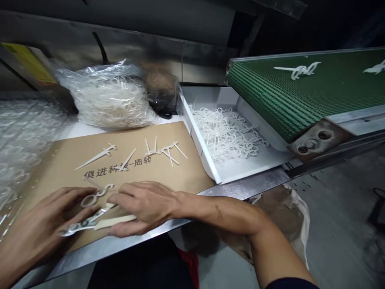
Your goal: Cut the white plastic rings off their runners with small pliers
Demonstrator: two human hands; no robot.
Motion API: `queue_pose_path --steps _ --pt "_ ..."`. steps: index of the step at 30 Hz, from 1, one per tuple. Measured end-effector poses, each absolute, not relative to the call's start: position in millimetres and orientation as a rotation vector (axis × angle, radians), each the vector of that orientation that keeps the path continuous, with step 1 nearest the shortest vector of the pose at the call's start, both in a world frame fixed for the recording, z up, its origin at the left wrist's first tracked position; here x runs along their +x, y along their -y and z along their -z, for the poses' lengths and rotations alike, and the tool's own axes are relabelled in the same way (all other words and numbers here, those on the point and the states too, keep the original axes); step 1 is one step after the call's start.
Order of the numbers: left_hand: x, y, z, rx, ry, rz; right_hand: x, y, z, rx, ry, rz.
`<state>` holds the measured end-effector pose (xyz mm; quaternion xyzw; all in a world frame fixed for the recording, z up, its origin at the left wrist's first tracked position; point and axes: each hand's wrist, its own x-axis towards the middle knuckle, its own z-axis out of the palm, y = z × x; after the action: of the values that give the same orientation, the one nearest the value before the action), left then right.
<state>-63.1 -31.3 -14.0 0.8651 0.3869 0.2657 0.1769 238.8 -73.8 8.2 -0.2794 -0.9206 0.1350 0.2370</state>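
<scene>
My left hand (64, 214) is closed at the left, its thumb and fingertips pinching a white plastic piece with rings (95, 196) just above the cardboard. Wrapped round the cream handles of a pair of nippers (116, 221) is my right hand (144, 206). The metal head of the nippers points left, beneath my left fingers and apart from the rings as far as I can see. Behind my hands, thin white plastic sprues (164, 151) lie scattered on a cardboard sheet (186, 172) with printed characters.
Right of the cardboard stands a white tray (207, 158) with a heap of small white ringed pieces (222, 134). A green conveyor belt (325, 88) carries more white parts. Clear bags of white pieces (111, 100) stand behind and at the left. A metal edge (120, 245) borders the table.
</scene>
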Motion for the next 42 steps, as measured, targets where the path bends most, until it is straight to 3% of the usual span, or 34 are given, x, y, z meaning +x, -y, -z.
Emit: queue_pose_path --steps 5,11,16,27,42 --pt "-35.0 63.6 -11.7 1.999 -1.716 -1.004 247.4 73.0 -18.3 -1.028 2.181 -0.419" --pt "57.8 92.4 -26.9 1.384 -1.092 -1.107 238.7 76.9 -15.0 -1.14 2.011 -0.403" --pt "68.4 83.5 -19.6 1.128 -0.962 -1.251 239.5 77.7 -18.7 -1.089 2.033 -0.57" --pt "68.6 76.2 -24.6 1.418 -1.006 -1.27 243.6 82.2 -9.9 -1.163 1.865 -0.929" --pt "73.3 84.5 -12.3 1.624 -1.186 -1.124 242.9 87.0 1.9 -1.215 1.916 -0.902"
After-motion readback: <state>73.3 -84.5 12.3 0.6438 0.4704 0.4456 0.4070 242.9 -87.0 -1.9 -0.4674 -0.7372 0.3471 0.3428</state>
